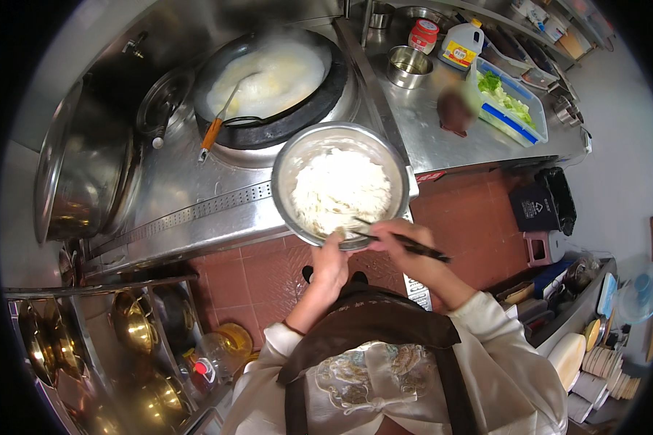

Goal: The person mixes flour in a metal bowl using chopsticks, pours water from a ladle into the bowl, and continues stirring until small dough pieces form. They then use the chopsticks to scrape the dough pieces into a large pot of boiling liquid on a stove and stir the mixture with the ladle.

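Note:
A round steel bowl (pixel 397 179) filled with a pale, flour-like or noodle-like food (pixel 340 187) is at the counter's front edge. My left hand (pixel 331 261) grips its near rim, thumb over the edge. Dark chopsticks (pixel 422 248) are in my right hand (pixel 405 244), their tips in the near side of the food. Beyond the bowl, a wok (pixel 326 54) on a black ring holds steaming, cloudy liquid. A metal utensil with an orange-brown handle (pixel 211 135) leans in it, beside a black-handled or black wire tool (pixel 243 120) at the near rim.
A glass lid (pixel 160 111) and a large steel pot (pixel 81 179) are left of the wok. On the right counter stand a small steel pot (pixel 409 68), a red-labelled jar (pixel 423 36), a white jug (pixel 461 46) and a plastic box of chopped greens (pixel 541 117). Golden pans (pixel 133 323) are lower left.

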A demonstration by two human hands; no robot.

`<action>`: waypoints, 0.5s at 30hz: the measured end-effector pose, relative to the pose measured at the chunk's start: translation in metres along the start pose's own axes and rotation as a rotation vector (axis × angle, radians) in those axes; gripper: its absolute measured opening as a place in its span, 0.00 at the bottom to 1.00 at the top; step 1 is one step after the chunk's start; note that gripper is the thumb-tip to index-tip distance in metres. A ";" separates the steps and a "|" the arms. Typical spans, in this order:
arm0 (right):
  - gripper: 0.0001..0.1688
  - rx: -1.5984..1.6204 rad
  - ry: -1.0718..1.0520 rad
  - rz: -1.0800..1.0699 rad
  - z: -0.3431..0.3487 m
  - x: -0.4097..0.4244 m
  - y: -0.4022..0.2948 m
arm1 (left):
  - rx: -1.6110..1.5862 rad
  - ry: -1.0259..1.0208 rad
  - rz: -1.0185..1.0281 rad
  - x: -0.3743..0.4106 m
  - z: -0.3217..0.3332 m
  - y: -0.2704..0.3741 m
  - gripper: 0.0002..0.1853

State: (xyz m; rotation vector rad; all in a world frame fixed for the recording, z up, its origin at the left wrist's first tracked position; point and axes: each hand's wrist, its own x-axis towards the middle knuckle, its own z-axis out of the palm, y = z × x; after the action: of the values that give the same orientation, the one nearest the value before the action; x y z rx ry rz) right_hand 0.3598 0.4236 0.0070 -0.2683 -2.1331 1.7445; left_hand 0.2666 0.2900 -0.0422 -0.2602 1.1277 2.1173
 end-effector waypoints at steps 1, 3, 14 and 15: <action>0.09 0.132 0.035 0.083 -0.014 -0.007 0.008 | -0.059 -0.012 0.011 0.003 -0.005 0.002 0.21; 0.10 0.039 0.201 0.101 -0.030 0.009 0.007 | -0.056 -0.041 -0.028 -0.007 -0.008 0.005 0.23; 0.08 -0.086 0.077 -0.065 -0.015 0.005 0.016 | -0.104 0.031 -0.045 0.009 -0.014 0.007 0.22; 0.09 0.019 0.173 0.027 -0.025 0.010 0.022 | -0.072 0.017 -0.041 0.004 -0.010 0.008 0.22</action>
State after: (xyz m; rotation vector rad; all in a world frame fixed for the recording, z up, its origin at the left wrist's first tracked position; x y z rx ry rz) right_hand 0.3586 0.4549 -0.0081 -0.4281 -1.9983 1.6893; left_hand 0.2565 0.2813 -0.0451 -0.3331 1.0481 2.1260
